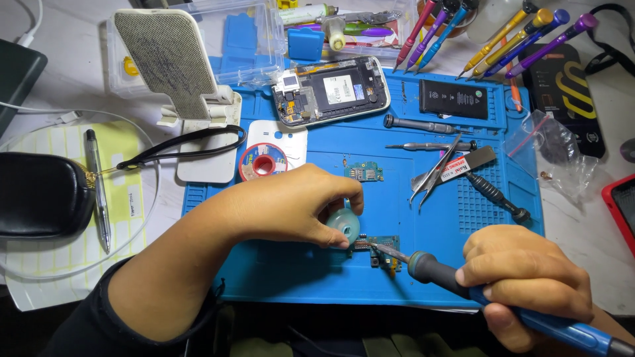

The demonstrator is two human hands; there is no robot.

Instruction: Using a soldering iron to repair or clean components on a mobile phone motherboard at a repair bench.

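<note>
My left hand (291,205) grips a small pale-teal spool (344,225) and presses it down on the blue work mat (278,271), right beside a small green circuit board (380,248). My right hand (526,284) holds a blue-handled soldering iron (450,274) whose metal tip touches that board. A second small circuit board (364,172) lies further back on the mat. An opened phone (331,90) with its back off rests at the mat's far edge.
Tweezers (436,168), a metal blade tool (456,166), screwdrivers (423,124), a black battery (453,99) and a red solder-wick reel (262,162) lie on the mat. A black pouch (40,195) and pen (96,192) sit left; coloured drivers (522,33) at the back.
</note>
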